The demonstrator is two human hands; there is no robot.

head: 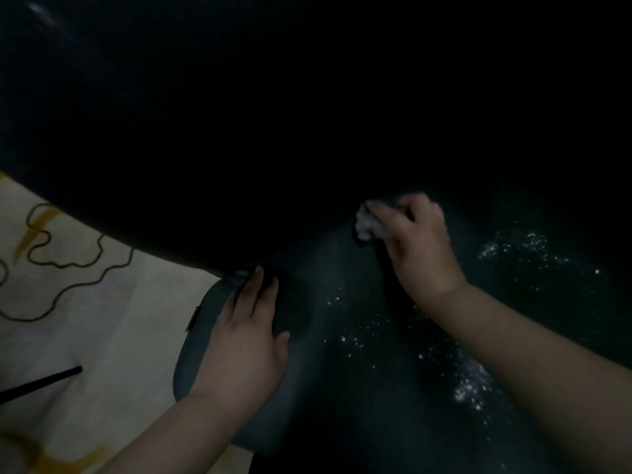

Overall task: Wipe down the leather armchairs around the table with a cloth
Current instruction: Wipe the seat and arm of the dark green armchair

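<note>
My right hand (415, 248) has the cloth (367, 222) bunched in a tight grip, pressed on the dark armchair (376, 336) seat near the back crease. Left hand (244, 340) lies flat, fingers straight, on the seat's left edge. Unwiped sheen lies right of and nearer than the cloth.
</note>
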